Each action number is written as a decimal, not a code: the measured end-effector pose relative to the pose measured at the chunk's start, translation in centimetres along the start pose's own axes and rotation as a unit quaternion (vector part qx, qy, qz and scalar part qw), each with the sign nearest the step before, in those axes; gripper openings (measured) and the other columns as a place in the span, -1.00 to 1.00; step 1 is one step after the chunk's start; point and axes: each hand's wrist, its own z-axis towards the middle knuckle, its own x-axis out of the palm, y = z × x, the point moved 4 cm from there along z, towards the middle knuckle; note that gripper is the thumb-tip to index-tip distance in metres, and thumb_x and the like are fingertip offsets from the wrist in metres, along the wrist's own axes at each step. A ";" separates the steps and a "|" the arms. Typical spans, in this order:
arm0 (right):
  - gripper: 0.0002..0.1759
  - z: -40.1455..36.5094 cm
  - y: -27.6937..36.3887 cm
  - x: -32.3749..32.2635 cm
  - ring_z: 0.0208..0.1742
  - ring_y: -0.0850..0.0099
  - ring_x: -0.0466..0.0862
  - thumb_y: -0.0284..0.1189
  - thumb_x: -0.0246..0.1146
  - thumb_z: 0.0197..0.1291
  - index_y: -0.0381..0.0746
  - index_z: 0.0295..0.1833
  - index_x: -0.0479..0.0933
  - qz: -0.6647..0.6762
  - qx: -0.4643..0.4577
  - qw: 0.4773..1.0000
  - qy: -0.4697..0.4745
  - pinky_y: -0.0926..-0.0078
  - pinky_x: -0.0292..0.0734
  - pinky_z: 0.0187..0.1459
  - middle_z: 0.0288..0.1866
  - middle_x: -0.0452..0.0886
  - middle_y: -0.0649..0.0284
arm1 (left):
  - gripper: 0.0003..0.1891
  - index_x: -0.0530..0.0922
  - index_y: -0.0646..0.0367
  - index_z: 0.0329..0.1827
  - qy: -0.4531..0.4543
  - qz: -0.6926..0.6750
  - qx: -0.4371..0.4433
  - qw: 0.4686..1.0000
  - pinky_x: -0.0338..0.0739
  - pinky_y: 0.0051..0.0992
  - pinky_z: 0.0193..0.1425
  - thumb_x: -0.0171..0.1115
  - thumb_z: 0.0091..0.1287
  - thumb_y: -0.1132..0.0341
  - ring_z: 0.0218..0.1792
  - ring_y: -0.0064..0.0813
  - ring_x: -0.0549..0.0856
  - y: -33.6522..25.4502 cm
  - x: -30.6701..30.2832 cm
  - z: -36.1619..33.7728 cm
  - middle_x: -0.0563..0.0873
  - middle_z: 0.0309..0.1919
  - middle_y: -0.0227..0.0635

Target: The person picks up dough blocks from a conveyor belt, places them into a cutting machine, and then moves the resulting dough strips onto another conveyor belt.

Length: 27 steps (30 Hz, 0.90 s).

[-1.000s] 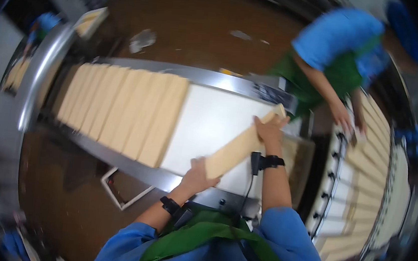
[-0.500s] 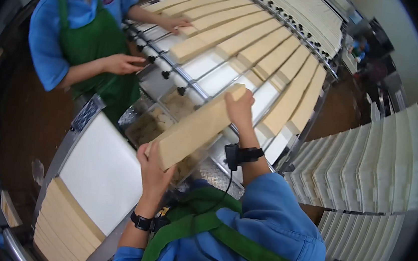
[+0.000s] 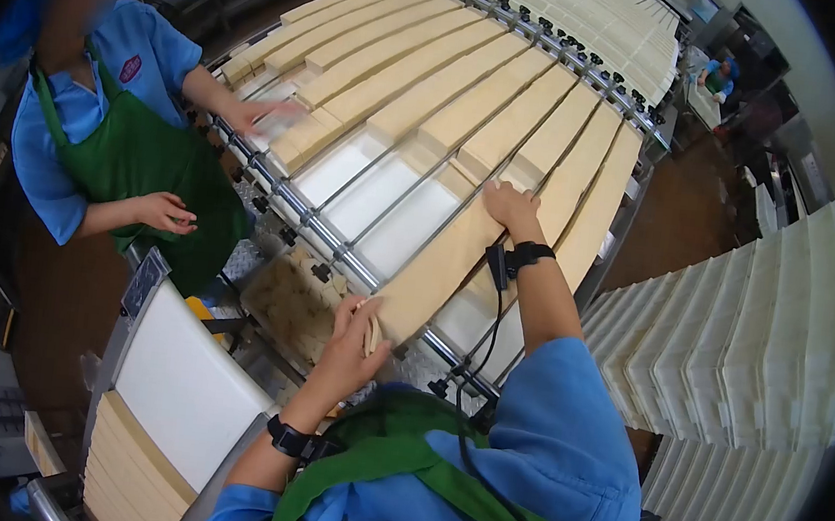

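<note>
A long, pale beige slab (image 3: pixel 445 271) lies lengthwise on the slotted white surface of the rack, its near end over the front metal rail. At its far end, my right hand (image 3: pixel 513 209) grips the slab's edge with bent fingers. My left hand (image 3: pixel 351 347) is curled at the near end, against the slab or just beside it. A thin pale strip (image 3: pixel 373 335) shows between the left fingers. More beige slabs (image 3: pixel 480 131) lie in rows beyond and beside this one, separated by thin metal bars.
A co-worker (image 3: pixel 140 113) in a green apron stands across the left corner, one blurred hand over the slabs. A bin with pale scraps (image 3: pixel 288 298) sits below the rail. A white board (image 3: pixel 186 364) with stacked beige pieces (image 3: pixel 131 469) is at left. Stacked white trays (image 3: pixel 722 330) stand right.
The slab I held in the air between both hands now rests on the rack, farther right. My hands moved with it. The co-worker has shifted left.
</note>
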 end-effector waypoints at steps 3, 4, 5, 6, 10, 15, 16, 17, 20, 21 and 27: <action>-0.27 2.1 -1.4 1.0 0.41 -0.01 0.20 -0.04 -0.22 0.24 -0.39 0.28 0.35 0.017 -0.008 0.998 -0.058 0.00 -0.03 0.35 0.41 0.25 -0.07 | -0.42 0.25 0.17 0.31 0.004 0.026 0.013 1.000 0.39 -0.26 0.22 0.18 0.21 0.32 0.16 0.11 0.43 0.4 1.2 1.4 0.23 0.23 0.05; -0.29 2.5 -1.7 1.0 0.40 0.04 0.21 -0.07 -0.21 0.23 -0.40 0.28 0.34 0.018 -0.002 0.997 -0.076 0.04 -0.02 0.35 0.42 0.24 -0.05 | -0.42 0.25 0.17 0.31 0.012 0.020 0.007 1.000 0.38 -0.26 0.23 0.18 0.21 0.32 0.16 0.11 0.42 0.6 1.7 1.8 0.22 0.23 0.05; -0.30 2.8 -1.9 1.0 0.40 0.08 0.21 -0.09 -0.19 0.22 -0.42 0.28 0.33 0.020 0.003 0.995 -0.094 0.08 -0.01 0.34 0.43 0.23 -0.03 | -0.42 0.24 0.17 0.32 0.020 0.014 0.001 1.000 0.37 -0.25 0.24 0.18 0.22 0.31 0.17 0.12 0.41 0.7 2.1 2.4 0.21 0.23 0.06; -0.32 2.8 -1.9 0.6 0.38 0.07 0.22 -0.11 -0.16 0.21 -0.41 0.26 0.35 0.010 -0.003 0.996 -0.087 0.07 0.00 0.33 0.41 0.25 -0.04 | -0.41 0.24 0.17 0.32 0.027 0.009 -0.004 1.000 0.36 -0.24 0.25 0.18 0.22 0.31 0.17 0.12 0.41 0.7 2.5 3.0 0.20 0.24 0.06; -0.37 1.2 -1.9 -1.5 0.31 0.06 0.28 -0.15 -0.03 0.16 -0.39 0.21 0.37 -0.036 -0.014 0.994 -0.106 0.00 0.07 0.27 0.34 0.30 -0.03 | -0.42 0.23 0.17 0.33 0.036 -0.003 -0.014 0.999 0.28 -0.24 0.32 0.15 0.22 0.37 0.23 0.13 0.35 0.9 4.0 4.6 0.16 0.27 0.09; -0.22 -0.8 -1.7 -0.1 0.44 0.00 0.11 -0.01 0.00 0.20 -0.38 0.36 0.17 -0.017 -0.021 0.984 -0.176 -0.08 -0.06 0.35 0.44 0.13 -0.07 | -0.44 0.24 0.18 0.34 0.021 -0.026 0.037 0.999 0.13 -0.26 0.42 0.07 0.22 0.48 0.35 0.12 0.22 2.6 5.7 7.1 0.13 0.34 0.18; -0.17 -0.6 -1.8 1.0 0.47 -0.02 0.05 0.02 -0.01 0.21 -0.38 0.39 0.12 -0.003 -0.026 0.985 -0.170 -0.08 -0.13 0.38 0.47 0.06 -0.07 | -0.42 0.23 0.17 0.34 0.022 -0.031 0.030 0.999 0.10 -0.27 0.43 0.09 0.21 0.48 0.38 0.07 0.18 2.7 5.7 7.1 0.13 0.36 0.14; -0.13 -0.5 -1.9 1.8 0.50 -0.04 0.00 0.06 -0.01 0.22 -0.39 0.42 0.07 0.011 -0.032 0.986 -0.162 -0.08 -0.19 0.41 0.50 0.00 -0.08 | -0.41 0.23 0.16 0.35 0.022 -0.037 0.022 0.999 0.06 -0.28 0.45 0.10 0.20 0.48 0.41 0.03 0.15 2.9 5.6 6.8 0.12 0.38 0.10; -0.05 0.0 -2.0 1.9 0.54 -0.03 -0.15 0.19 -0.06 0.22 -0.32 0.47 -0.01 0.014 -0.019 0.993 -0.116 -0.14 -0.29 0.43 0.54 -0.11 -0.05 | -0.36 0.23 0.17 0.36 -0.019 -0.031 0.018 0.999 0.03 -0.31 0.46 0.07 0.12 0.53 0.43 -0.08 0.13 3.8 3.9 4.9 0.16 0.37 0.01; -0.05 0.0 -2.0 1.6 0.54 -0.03 -0.15 0.20 -0.07 0.22 -0.31 0.47 -0.01 0.010 -0.014 0.993 -0.117 -0.15 -0.25 0.42 0.54 -0.11 -0.04 | -0.35 0.23 0.18 0.35 -0.041 -0.024 0.014 0.999 0.03 -0.32 0.46 0.05 0.10 0.56 0.42 -0.11 0.14 4.4 2.9 3.5 0.18 0.36 -0.02; -0.10 -3.1 -0.5 1.4 0.55 -0.03 -0.21 0.17 -0.04 0.24 -0.22 0.49 -0.02 0.015 -0.073 0.991 -0.109 -0.20 -0.28 0.41 0.55 -0.14 -0.02 | -0.33 0.13 0.19 0.38 -0.168 -0.272 -0.131 0.938 0.29 -0.45 0.32 -0.04 0.13 0.68 0.25 -0.41 0.39 13.2 -2.1 -5.6 0.28 0.28 -0.24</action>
